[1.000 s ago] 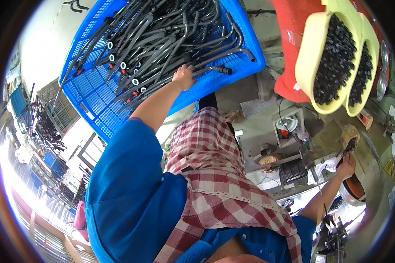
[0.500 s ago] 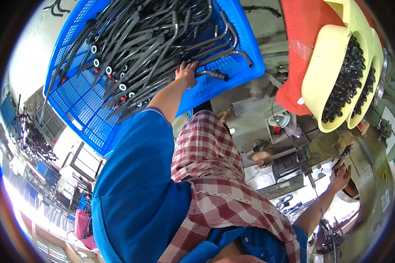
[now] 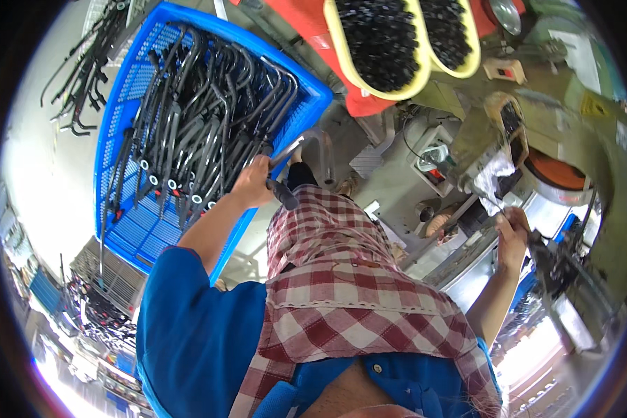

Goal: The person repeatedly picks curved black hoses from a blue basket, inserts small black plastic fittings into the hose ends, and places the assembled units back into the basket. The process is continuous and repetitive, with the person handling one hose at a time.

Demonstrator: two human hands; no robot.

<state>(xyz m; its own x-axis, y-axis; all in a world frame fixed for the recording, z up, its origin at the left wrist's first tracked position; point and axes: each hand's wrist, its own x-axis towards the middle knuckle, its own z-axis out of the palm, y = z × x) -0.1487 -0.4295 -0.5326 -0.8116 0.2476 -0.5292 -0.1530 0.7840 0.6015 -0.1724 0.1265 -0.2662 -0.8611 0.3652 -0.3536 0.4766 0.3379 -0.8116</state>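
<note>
My left hand [image 3: 253, 184] is closed around a bent black metal tube [image 3: 283, 194], raised over the near right rim of a blue plastic crate [image 3: 122, 244]. The tube's hooked part is blurred by motion. Inside the crate lies a heap of similar bent black tubes [image 3: 188, 129], some with white rings and red bits near their lower ends. Over at the right, my right hand [image 3: 512, 233] is closed beside the machine, its fingertips at the end of a thin rod [image 3: 486, 200]. What lies between those fingers is hidden.
Two yellow tubs [image 3: 425, 70] of small black parts stand on red cloth [image 3: 362, 103] at the far side. A green machine [image 3: 585, 132] fills the right. More dark tubes [image 3: 83, 83] lie beyond the crate, and a grey crate [image 3: 104, 268] stands at left.
My left hand has taken hold of a bent tube and lifted it toward me from the crate. My right hand has moved up to the thin rod. The view has turned.
</note>
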